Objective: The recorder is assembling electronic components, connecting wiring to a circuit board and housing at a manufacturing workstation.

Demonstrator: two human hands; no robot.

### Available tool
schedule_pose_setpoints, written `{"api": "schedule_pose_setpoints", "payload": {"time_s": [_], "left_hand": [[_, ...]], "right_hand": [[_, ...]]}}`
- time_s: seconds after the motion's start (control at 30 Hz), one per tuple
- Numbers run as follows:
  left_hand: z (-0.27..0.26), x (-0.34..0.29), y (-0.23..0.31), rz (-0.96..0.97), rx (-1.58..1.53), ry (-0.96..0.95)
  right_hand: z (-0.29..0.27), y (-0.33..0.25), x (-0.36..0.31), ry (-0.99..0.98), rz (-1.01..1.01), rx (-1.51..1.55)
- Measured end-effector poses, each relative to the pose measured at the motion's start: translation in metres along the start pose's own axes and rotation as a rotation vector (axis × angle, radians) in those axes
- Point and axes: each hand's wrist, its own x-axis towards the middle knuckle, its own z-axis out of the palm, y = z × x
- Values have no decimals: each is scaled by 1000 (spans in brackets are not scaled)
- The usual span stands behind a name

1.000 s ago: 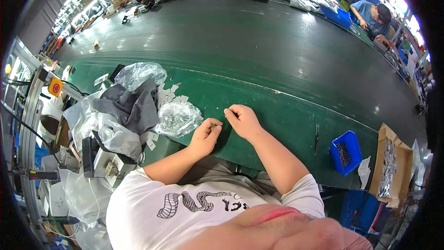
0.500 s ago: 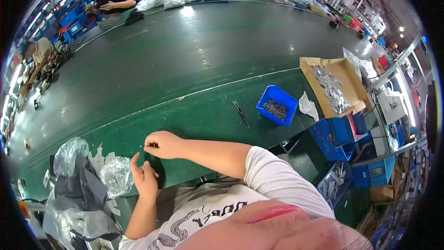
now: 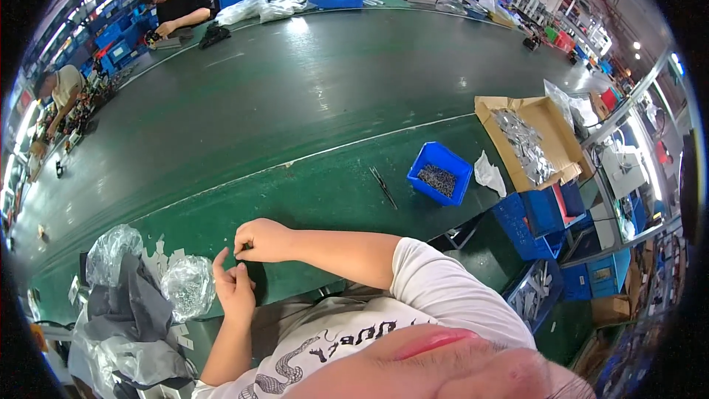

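My right hand (image 3: 264, 240) is bent inward over the near edge of the green table, its thumb and fingertips drawn together in a pinch. Whatever lies between them is too small to make out. Just below it, my left hand (image 3: 235, 292) has its index finger stretched and its thumb raised apart from it, close to the right fingertips. Nothing shows plainly in it. Left of this hand lies a clear plastic bag (image 3: 187, 288) with small parts inside, beside several flat pale pieces (image 3: 159, 255).
A blue bin (image 3: 441, 173) of small dark metal parts stands right of centre, with tweezers (image 3: 383, 188) left of it. A white crumpled tissue (image 3: 489, 174) and a cardboard box (image 3: 565, 144) of metal plates lie farther right. Grey bags (image 3: 129, 303) crowd the left. Co-workers sit across the table.
My right hand has come slightly down toward the left, its fingertips now nearer my left index finger and thumb. At the far left a co-worker's hands have lowered to the table.
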Motion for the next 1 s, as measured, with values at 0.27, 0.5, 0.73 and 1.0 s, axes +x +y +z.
{"api": "schedule_pose_setpoints", "payload": {"time_s": [0.27, 0.5, 0.73, 1.0], "left_hand": [[-1, -1, -7, 2, -10, -36], [-4, -3, -5, -7, -4, -37], [-3, -2, 1, -23, -17, -78], [-3, 2, -10, 51, -14, -69]], "right_hand": [[3, 6, 0, -25, -11, 14], [3, 1, 1, -36, -22, -28], [4, 2, 1, -67, 27, -17], [0, -4, 1, -75, 34, -42]]}}
